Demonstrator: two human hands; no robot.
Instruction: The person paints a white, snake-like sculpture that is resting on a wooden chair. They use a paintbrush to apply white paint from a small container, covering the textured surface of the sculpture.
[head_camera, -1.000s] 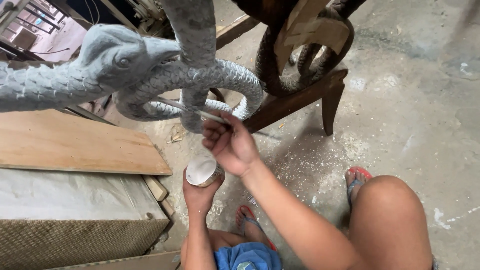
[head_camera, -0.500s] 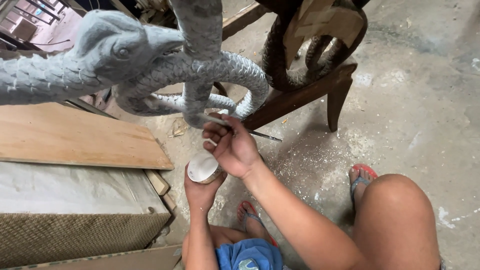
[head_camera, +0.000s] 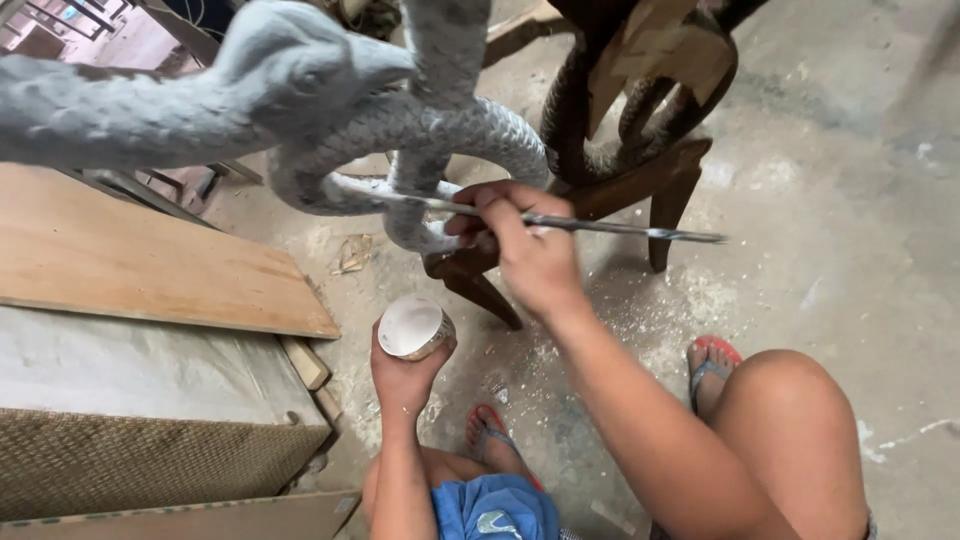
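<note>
— What's in your near hand?
— My left hand (head_camera: 402, 372) is cupped around a small cup of white paint (head_camera: 412, 326), low and near me

— And farther out?
— My right hand (head_camera: 525, 245) pinches a long thin brush (head_camera: 560, 221), fingers closed on it, its tip on the grey carved snake (head_camera: 400, 130) coiled at the far left
</note>
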